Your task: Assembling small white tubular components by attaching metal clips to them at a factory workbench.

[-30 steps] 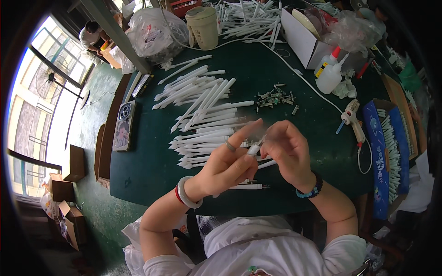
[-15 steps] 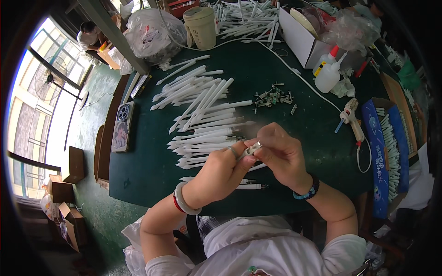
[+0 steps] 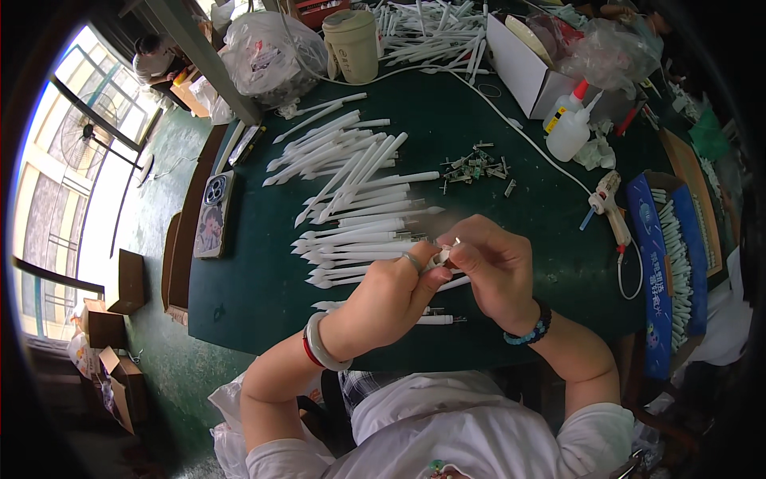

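My left hand [image 3: 379,295] is closed around a white hollow plastic tube [image 3: 439,259], its open end showing between finger and thumb. Against that end, my right hand [image 3: 501,267] pinches a small metal-tipped part [image 3: 457,241]; fingers hide most of it. Both hands meet above the dark green table [image 3: 550,255]. Beneath and beyond them lie rows of white plastic taper candles [image 3: 351,206] with pointed tips to the left, some with small metal pieces at their right ends. A pile of small circuit boards with metal contacts [image 3: 475,169] lies farther off.
A glue gun [image 3: 606,199] with a cord and a blue box of white sticks [image 3: 650,295] are at right. Beyond stand a glue bottle [image 3: 568,137], a white carton [image 3: 523,68] and a beige cup [image 3: 351,48]. A phone [image 3: 213,217] lies left. Another person sits far left.
The small part between my right fingers has tilted more upright at the tube's end, and the tube's opening shows more. Both hands stay in nearly the same place.
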